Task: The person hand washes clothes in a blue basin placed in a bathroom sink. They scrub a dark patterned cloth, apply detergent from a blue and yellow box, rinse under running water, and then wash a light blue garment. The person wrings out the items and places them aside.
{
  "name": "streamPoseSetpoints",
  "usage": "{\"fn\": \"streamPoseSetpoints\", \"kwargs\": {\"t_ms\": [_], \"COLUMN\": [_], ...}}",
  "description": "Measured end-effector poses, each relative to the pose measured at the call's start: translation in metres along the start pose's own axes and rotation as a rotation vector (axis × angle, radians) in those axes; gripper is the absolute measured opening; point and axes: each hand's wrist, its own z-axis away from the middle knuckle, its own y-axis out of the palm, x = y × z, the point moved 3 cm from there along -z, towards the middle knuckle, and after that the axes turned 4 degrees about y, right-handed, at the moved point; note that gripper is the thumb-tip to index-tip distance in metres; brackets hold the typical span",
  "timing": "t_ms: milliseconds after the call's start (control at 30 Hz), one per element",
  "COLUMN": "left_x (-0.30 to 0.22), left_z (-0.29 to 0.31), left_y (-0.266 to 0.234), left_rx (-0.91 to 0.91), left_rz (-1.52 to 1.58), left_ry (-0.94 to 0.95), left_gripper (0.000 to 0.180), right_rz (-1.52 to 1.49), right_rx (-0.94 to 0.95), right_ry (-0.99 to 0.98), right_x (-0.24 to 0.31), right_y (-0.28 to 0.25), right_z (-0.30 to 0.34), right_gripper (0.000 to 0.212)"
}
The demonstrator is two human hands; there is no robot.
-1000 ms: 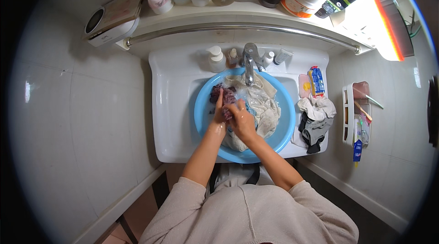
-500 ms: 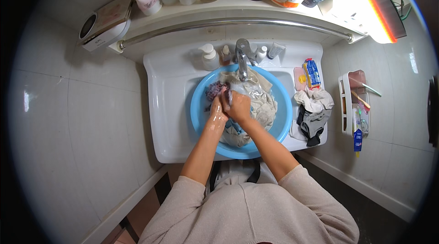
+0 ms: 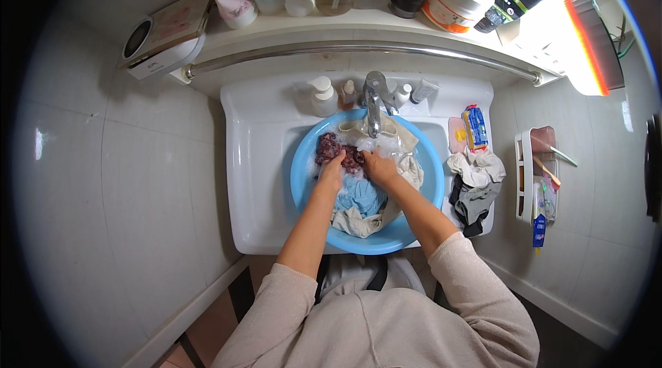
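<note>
A dark maroon piece of cloth lies wet and bunched at the far left of a light blue basin. My left hand grips its near edge, fingers curled into the folds. On its other end, my right hand is closed too, fingertips partly hidden by fabric and suds. Between and below the hands spreads a light blue cloth. Beige clothing rests around it along the basin's near and right sides. White foam gathers near the right hand.
The basin stands in a white sink under a chrome faucet. Pump bottles line the back ledge. At right are a blue-and-yellow packet, piled clothes and a wall rack. A metal rail runs beneath a shelf.
My hands have moved apart from being pressed together, lowering and spreading the maroon cloth between them. The light blue cloth is now more exposed. The whole view has shifted slightly.
</note>
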Motion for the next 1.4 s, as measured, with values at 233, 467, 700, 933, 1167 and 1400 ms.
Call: {"fn": "streamPoseSetpoints", "kwargs": {"t_ms": [233,467,700,933,1167,1400], "left_x": [0.009,-0.043,-0.029,-0.023,-0.026,0.013], "left_z": [0.028,0.068,0.062,0.051,0.047,-0.003], "left_y": [0.015,0.027,0.031,0.021,0.012,-0.001], "left_rx": [0.106,0.681,0.875,0.374,0.120,0.051], "left_rz": [0.265,0.529,0.448,0.309,0.382,-0.032], "left_ry": [-0.049,-0.293,-0.230,-0.097,-0.037,0.123], "left_gripper": [0.051,0.045,0.036,0.041,0.044,0.026], "right_rz": [-0.350,-0.486,-0.457,-0.341,-0.980,0.057], "right_rx": [-0.394,-0.351,-0.596,-0.510,-0.334,-0.058], "right_ry": [-0.043,-0.308,-0.464,-0.091,0.295,-0.119], "right_x": [0.068,0.138,0.117,0.086,-0.022,-0.009], "right_y": [-0.028,-0.102,-0.087,-0.060,-0.012,-0.001], "right_z": [0.019,0.102,0.078,0.032,-0.004,0.008], "right_gripper": [0.020,0.018,0.026,0.036,0.045,0.028]}}
